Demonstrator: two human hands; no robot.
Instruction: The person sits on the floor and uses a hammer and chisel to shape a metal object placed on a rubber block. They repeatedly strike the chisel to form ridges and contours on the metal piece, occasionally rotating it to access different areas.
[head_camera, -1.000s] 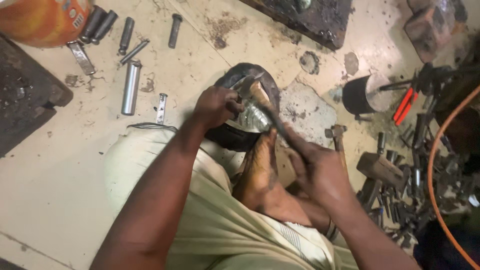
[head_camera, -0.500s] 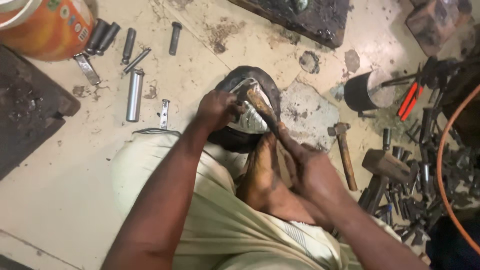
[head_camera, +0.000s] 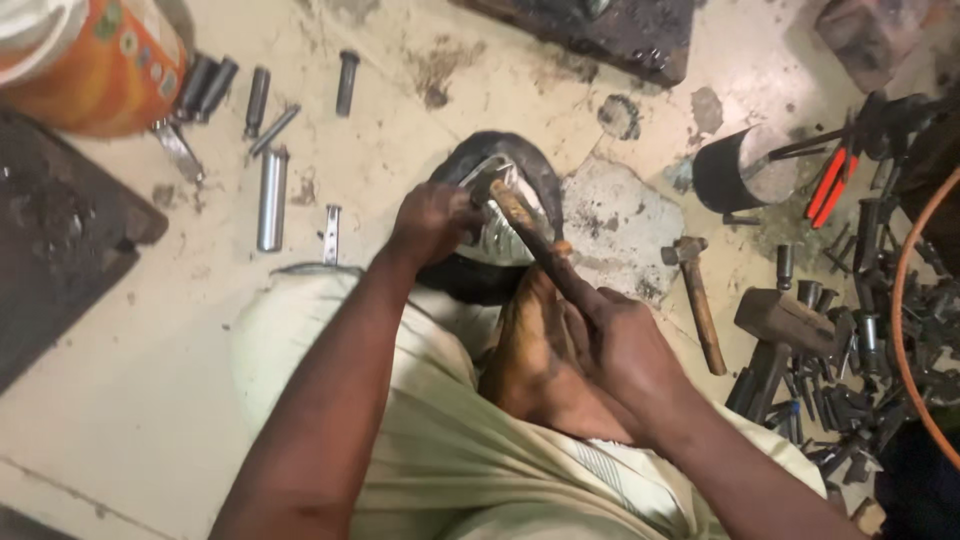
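My left hand (head_camera: 432, 222) presses on a shiny metal piece (head_camera: 500, 232) that lies on a dark round block (head_camera: 520, 160) on the floor. My right hand (head_camera: 625, 345) grips the wooden handle of a hammer (head_camera: 530, 238). Its head rests on or just above the metal piece, right beside the left fingers. My bare foot (head_camera: 535, 350) is tucked under the right hand, next to the block. Pale trousers cover my legs in the foreground.
Several steel cylinders and rods (head_camera: 270, 195) lie at upper left by an orange bucket (head_camera: 90, 60). A second hammer (head_camera: 695, 300) lies to the right. A heap of metal tools (head_camera: 850, 350), red-handled pliers (head_camera: 828, 182) and a dark can (head_camera: 735, 172) crowd the right side.
The view has shifted slightly. The hammer head has come down onto the metal piece, while my left hand stays on it.
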